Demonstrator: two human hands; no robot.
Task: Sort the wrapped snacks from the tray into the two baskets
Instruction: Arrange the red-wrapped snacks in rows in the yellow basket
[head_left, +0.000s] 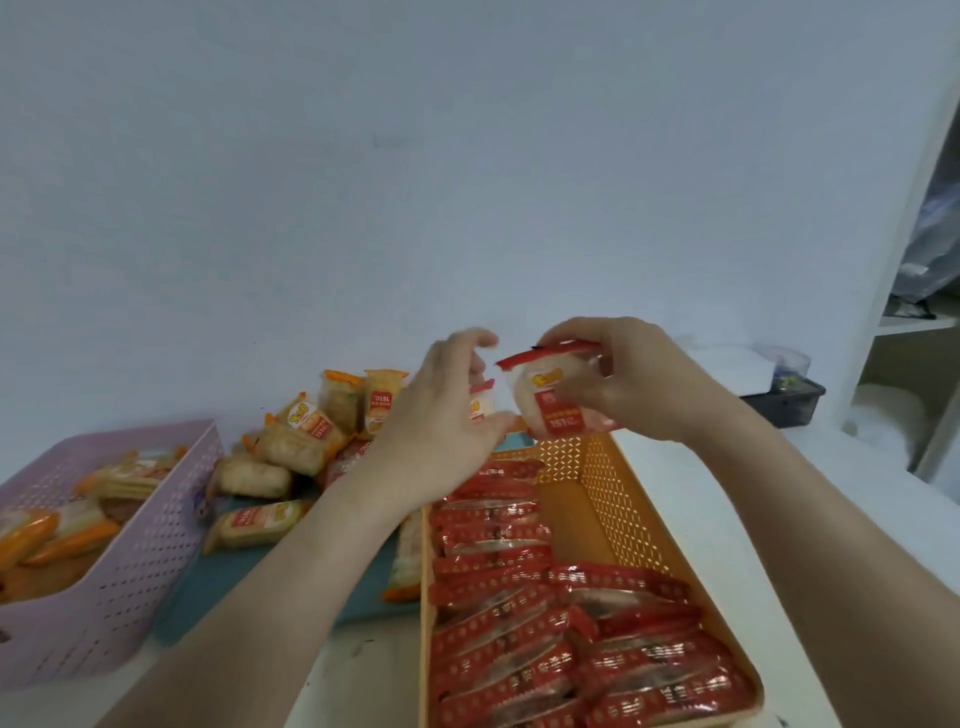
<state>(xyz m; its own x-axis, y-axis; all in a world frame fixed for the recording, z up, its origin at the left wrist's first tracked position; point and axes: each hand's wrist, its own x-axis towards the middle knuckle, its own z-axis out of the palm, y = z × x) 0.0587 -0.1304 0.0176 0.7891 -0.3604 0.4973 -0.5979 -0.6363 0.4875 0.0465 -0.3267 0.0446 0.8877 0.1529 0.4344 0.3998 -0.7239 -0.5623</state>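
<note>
My right hand (631, 382) grips a red-wrapped snack (548, 395) above the far end of the orange basket (613, 499), which is lined with several red-wrapped snacks (519, 597). My left hand (441, 421) is just to the left of it and holds a second red-wrapped snack (482, 402), mostly hidden behind its fingers. The blue tray (234, 577) lies between the baskets with several orange-wrapped snacks (306, 431) piled at its far end. The purple basket (130, 561) at left holds several orange-wrapped snacks (57, 535).
A white wall rises behind the table. At the far right stand a dark container (784, 400) with a clear tub on it and a white shelf unit (914, 332). White tabletop (831, 519) shows to the right of the orange basket.
</note>
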